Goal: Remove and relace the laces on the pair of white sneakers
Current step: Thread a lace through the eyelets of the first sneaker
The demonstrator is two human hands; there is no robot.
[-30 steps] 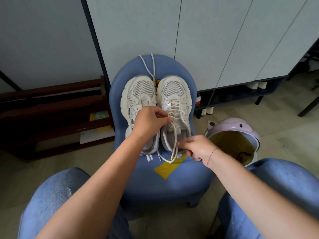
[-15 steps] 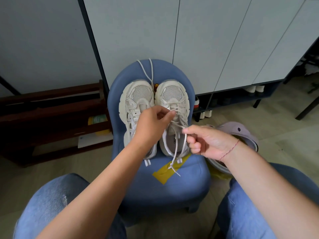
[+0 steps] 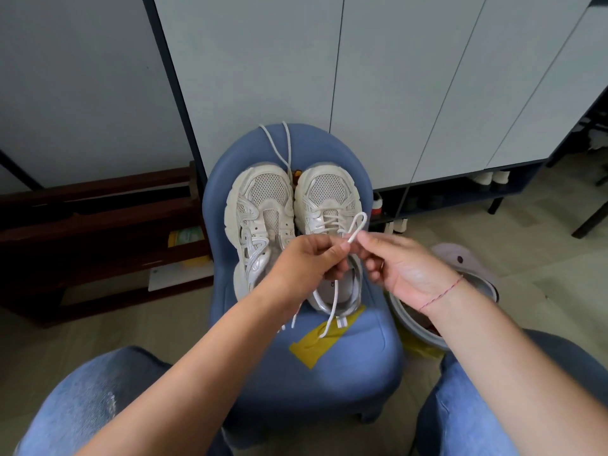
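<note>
- Head view is showing a white lace (image 3: 358,222) being pinched between both hands and folded into a small loop that is standing up above the fingertips. Its loose end is hanging down past the heel.
- The left hand (image 3: 302,268) is gripping the lace with curled fingers, and the right hand (image 3: 406,269) is pinching the base of the loop between thumb and forefinger.
- The lace is running from the laced sneaker (image 3: 329,199), which is sitting toes-away just beside the unlaced sneaker (image 3: 260,205), their sides touching.
- Both are resting on the seat of a small blue chair (image 3: 345,373), above a yellow patch (image 3: 312,347) stuck to the cushion.
- A second loose lace (image 3: 279,149) is lying up the chair's backrest.
- Pale cabinet doors (image 3: 263,60) are standing behind the chair, a dark wooden rack (image 3: 98,225) is standing to the left, and a lilac round bin (image 3: 460,258) is sitting on the beige floor (image 3: 543,251) to the right.
- The person's knees, in blue jeans (image 3: 85,399), are framing the chair.
</note>
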